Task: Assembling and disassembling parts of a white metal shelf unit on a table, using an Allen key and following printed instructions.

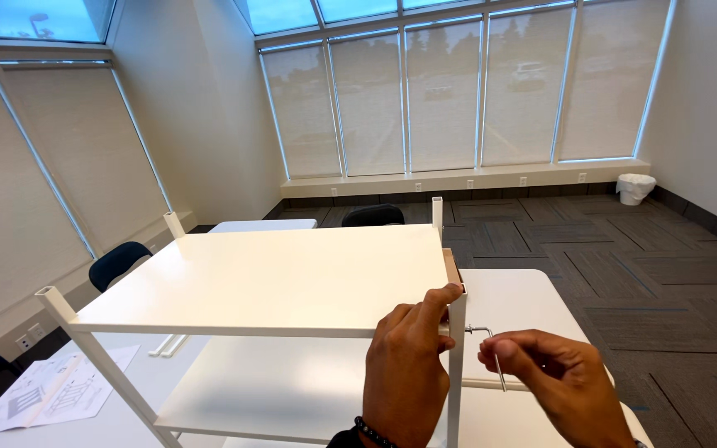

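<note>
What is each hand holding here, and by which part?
The right hand pinches a bent metal hex key by its long arm. The left hand grips the white shelf at its front corner, by the post.

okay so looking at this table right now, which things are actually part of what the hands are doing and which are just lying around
In use: white shelf unit; hex key, pinched by the right hand; left hand steadying the shelf's corner post.

Lying about: instruction sheet, loose white rails, dark chairs, waste bin.
</note>
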